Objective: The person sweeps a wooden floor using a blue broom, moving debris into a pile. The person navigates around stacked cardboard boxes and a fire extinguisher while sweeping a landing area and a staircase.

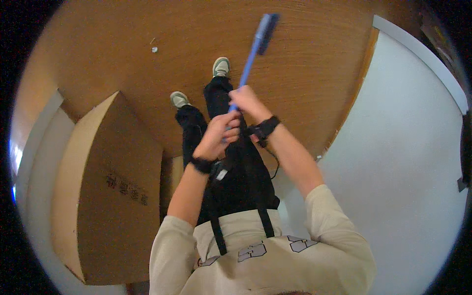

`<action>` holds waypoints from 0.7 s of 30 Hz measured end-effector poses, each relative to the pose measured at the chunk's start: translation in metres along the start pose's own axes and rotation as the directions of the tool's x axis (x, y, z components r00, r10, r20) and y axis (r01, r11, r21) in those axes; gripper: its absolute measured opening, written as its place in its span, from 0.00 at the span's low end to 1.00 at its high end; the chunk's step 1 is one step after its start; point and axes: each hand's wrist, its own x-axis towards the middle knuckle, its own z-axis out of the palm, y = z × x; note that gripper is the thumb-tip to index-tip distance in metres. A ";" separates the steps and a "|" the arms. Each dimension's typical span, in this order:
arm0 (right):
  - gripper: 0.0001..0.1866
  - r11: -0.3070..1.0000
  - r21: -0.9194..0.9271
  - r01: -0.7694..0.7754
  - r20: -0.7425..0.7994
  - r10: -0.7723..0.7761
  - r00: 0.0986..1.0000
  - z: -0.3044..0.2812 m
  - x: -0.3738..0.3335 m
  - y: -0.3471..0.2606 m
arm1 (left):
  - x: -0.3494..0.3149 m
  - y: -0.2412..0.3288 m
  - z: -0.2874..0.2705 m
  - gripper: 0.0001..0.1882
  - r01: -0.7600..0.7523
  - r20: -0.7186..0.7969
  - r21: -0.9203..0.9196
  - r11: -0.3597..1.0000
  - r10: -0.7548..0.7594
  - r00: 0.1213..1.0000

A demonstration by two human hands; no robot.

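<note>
Head view: the person's long blue brush (249, 65) runs from the centre of the frame up to the top, tilted rightward. Its dark bristles (268, 35), slightly blurred, face right; I cannot tell whether they touch the wood-patterned floor (314, 64). Right hand (247, 102): grip wrapped round the handle, near the centre. Left hand (222, 130): grip curled round the handle's lower end, just below and left of the right hand. Both wrists carry black bands (265, 129), the right one with a thin dark cable nearby. Black trousers (241, 177) and pale green-and-white shoes (221, 67) show behind the arms, shoes on the floor at upper centre. A large cardboard box (120, 196), dark marks on its side, fills the lower left. At right, a broad pale panel (393, 132) with a grey-white rim. Small white scrap (154, 49) on the floor, upper left
</note>
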 end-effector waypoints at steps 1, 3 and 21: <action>0.14 0.984 0.143 0.109 0.061 -0.119 0.991 0.024 -0.012 -0.012 | -0.026 0.009 -0.007 0.09 -0.019 -0.018 -0.092 0.996 0.018 1.000; 0.14 0.988 0.059 0.143 0.137 -0.150 0.979 0.072 -0.023 -0.048 | -0.072 0.025 -0.007 0.09 -0.131 -0.126 -0.148 0.980 0.113 0.986; 0.10 0.863 0.499 -0.072 0.054 0.052 0.997 0.151 -0.114 -0.060 | -0.164 0.028 -0.051 0.10 -0.069 -0.096 0.075 0.995 0.076 0.992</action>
